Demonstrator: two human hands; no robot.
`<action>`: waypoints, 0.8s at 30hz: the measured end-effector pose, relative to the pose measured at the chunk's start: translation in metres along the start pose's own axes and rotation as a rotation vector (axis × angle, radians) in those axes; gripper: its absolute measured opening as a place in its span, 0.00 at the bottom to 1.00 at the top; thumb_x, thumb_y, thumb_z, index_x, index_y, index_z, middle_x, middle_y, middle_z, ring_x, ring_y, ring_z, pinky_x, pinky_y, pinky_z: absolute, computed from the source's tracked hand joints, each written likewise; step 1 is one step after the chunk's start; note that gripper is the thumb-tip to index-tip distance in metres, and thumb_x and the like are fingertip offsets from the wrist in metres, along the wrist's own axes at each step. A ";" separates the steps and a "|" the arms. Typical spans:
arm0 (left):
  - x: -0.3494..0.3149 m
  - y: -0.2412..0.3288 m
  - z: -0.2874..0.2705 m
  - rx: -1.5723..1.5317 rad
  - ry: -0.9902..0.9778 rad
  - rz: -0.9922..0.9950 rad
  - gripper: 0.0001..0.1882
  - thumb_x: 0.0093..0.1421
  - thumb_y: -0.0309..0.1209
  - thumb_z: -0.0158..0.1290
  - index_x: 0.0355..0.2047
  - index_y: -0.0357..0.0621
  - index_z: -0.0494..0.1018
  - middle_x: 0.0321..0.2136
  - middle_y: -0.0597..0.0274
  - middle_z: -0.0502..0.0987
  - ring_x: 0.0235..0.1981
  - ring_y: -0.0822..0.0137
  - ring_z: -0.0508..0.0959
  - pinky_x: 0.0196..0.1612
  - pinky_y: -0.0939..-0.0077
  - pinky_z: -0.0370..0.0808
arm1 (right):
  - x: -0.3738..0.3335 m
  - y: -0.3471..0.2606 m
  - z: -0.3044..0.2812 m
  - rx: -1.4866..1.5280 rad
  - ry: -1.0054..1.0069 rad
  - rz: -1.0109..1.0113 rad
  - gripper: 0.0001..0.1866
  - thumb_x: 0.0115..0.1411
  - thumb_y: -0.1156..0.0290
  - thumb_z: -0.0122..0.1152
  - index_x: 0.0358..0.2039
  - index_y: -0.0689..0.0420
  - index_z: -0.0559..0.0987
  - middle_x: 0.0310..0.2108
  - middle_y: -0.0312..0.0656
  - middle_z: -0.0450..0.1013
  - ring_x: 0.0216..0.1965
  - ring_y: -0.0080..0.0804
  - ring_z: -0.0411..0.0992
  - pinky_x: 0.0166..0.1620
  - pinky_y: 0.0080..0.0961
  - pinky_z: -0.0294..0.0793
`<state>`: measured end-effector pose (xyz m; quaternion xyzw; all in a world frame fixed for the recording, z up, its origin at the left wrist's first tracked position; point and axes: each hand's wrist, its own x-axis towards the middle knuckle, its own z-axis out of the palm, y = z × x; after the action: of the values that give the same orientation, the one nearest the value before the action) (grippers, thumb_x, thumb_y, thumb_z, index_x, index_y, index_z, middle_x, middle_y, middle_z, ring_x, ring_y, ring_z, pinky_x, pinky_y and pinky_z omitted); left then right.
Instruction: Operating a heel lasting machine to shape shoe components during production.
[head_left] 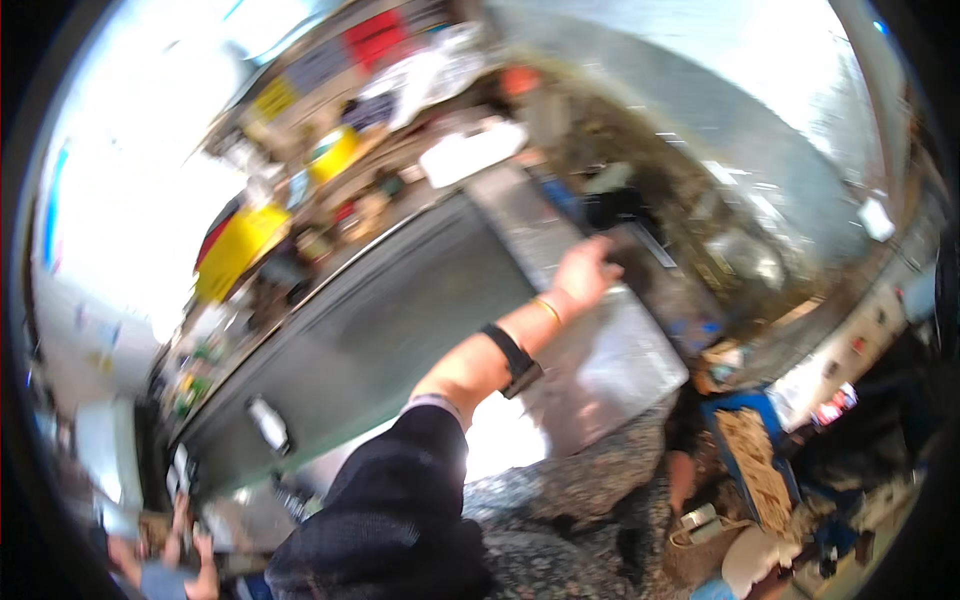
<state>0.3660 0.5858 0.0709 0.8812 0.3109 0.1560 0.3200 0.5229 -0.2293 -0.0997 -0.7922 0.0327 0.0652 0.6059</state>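
My left hand (588, 272) reaches across to the upper right, with a dark wristband and a thin yellow bracelet on the wrist. It is at the near edge of a dark flat piece (640, 262), beside the corner of a shiny metal surface (610, 375). Motion smears the fingers, and whether they grip the dark piece is not clear. Under the forearm stretches a long grey panel (400, 290) in a metal frame. My right hand cannot be made out. A skin-coloured shape (681, 480) beside my patterned clothing is too blurred to identify.
A cluttered shelf with yellow tape (335, 155), a white tray (472, 152) and a plastic bag (435, 72) runs along the back. At right stands a blue-edged box (755, 465) with brown contents. Another person's arms (180, 550) show at lower left. A small white object (268, 424) lies on the panel.
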 end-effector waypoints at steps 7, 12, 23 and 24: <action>-0.413 -0.120 -0.085 0.270 0.566 -0.146 0.25 0.56 0.32 0.62 0.52 0.39 0.72 0.58 0.43 0.69 0.62 0.42 0.66 0.64 0.50 0.62 | 0.033 -0.040 0.135 -0.330 -0.204 -0.341 0.23 0.60 0.77 0.59 0.55 0.67 0.69 0.50 0.55 0.73 0.48 0.48 0.73 0.54 0.43 0.71; -0.595 -0.156 -0.210 1.079 0.603 -0.880 0.40 0.47 0.37 0.65 0.59 0.38 0.63 0.59 0.38 0.66 0.64 0.41 0.62 0.65 0.50 0.59 | -0.049 -0.104 0.164 -0.537 -0.022 -0.619 0.26 0.60 0.77 0.59 0.58 0.66 0.66 0.53 0.56 0.70 0.51 0.50 0.71 0.57 0.43 0.69; -0.541 -0.101 -0.252 0.427 0.079 -0.541 0.25 0.41 0.31 0.62 0.41 0.29 0.76 0.35 0.43 0.81 0.39 0.48 0.82 0.46 0.59 0.78 | -0.204 -0.132 0.159 -0.029 -0.078 -0.445 0.16 0.59 0.78 0.61 0.49 0.64 0.76 0.46 0.46 0.76 0.48 0.32 0.74 0.51 0.27 0.72; -0.509 -0.069 -0.242 0.467 0.047 -0.228 0.26 0.42 0.28 0.61 0.44 0.30 0.75 0.40 0.41 0.80 0.44 0.46 0.80 0.50 0.58 0.77 | -0.215 -0.151 0.183 -0.005 -0.154 -0.394 0.12 0.60 0.78 0.61 0.45 0.63 0.79 0.40 0.42 0.78 0.42 0.27 0.75 0.48 0.23 0.73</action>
<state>-0.1650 0.4103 0.1672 0.8866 0.4432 0.0632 0.1164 0.3181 -0.0187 0.0281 -0.7774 -0.1694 0.0059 0.6058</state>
